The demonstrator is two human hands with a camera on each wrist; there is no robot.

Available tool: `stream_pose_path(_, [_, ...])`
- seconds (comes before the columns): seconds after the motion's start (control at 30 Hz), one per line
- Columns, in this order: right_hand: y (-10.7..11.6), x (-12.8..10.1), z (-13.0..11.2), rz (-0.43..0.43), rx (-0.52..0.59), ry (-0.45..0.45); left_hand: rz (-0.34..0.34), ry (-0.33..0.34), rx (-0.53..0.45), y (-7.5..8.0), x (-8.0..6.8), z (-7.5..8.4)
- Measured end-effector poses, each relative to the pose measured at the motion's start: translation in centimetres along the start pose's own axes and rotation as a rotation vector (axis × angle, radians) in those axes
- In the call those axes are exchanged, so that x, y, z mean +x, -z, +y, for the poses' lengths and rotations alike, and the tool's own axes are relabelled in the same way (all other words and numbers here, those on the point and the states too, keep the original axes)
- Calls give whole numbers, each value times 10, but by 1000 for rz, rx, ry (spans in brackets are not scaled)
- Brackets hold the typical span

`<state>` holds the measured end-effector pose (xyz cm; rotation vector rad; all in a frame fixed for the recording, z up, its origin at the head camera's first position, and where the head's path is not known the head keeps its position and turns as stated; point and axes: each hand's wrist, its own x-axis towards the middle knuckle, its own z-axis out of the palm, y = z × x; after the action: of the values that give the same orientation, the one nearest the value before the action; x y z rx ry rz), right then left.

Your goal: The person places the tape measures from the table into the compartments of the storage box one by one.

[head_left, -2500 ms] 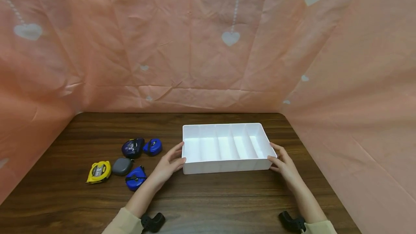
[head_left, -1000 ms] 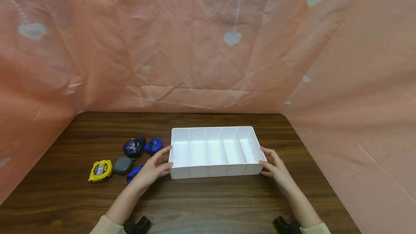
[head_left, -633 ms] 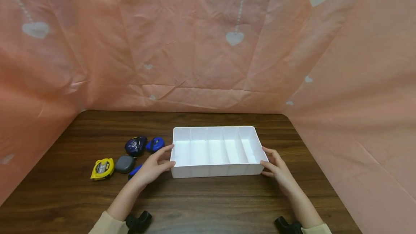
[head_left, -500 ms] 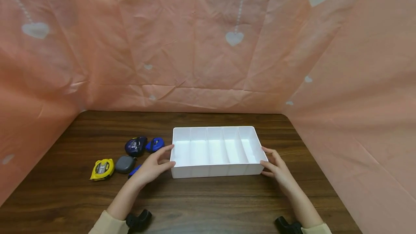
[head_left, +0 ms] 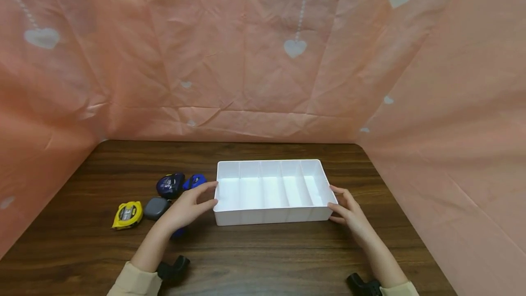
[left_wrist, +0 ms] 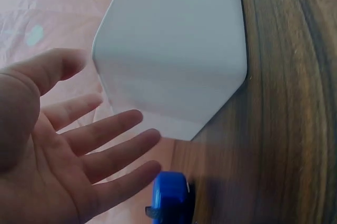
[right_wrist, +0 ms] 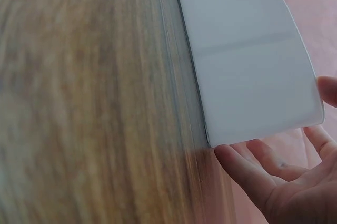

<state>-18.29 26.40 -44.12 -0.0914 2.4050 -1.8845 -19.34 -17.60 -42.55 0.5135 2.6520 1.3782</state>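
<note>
tray: white, divided, flat on worktop, between both hands
left hand: fingers straight, at near-left corner
right hand: fingers straight, against right end
step: even pressure advised, tape measures beyond left hand avoided

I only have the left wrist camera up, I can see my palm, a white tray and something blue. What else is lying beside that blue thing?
Observer: The head view shows a yellow tape measure, a grey one and a dark blue one on the table, left of the tray.
Operator: Where is my right hand?
Observer: The right hand is at the tray's right end, fingers straight against the wall.
Operator: Anything in the tray?
Observer: No, its five compartments hold nothing.
</note>
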Motion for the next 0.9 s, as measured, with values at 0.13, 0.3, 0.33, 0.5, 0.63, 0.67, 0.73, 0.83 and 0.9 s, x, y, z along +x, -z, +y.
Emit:
stream_pose_path(0.13, [0, 0, -2, -2, 0, -2, 53, -31, 28, 6, -2, 0])
stream_pose_path(0.3, [0, -1, -4, -7, 5, -9, 125, -64, 100, 14, -6, 1])
stream_pose_path(0.33, [1, 0, -3, -9, 6, -9, 137, -72, 114, 15, -7, 2])
stream_pose_path(0.5, [1, 0, -2, -17, 9, -9, 180, -84, 161, 19, -7, 2])
stream_pose_path(0.63, [1, 0, -1, -20, 6, -7, 210, -78, 192, 22, -9, 2])
stream_pose_path(0.67, [0, 0, -2, -19, 6, -7, 221, -80, 201, 23, -9, 1])
stream_pose_path(0.73, [0, 0, -1, -17, 6, -7, 242, -87, 218, 25, -10, 0])
stream_pose_path(0.83, [0, 1, -1, -10, 5, -9, 269, -101, 248, 28, -10, -3])
stream_pose_path(0.9, [-1, 1, -1, -9, 4, -9, 287, -112, 265, 30, -11, -5])
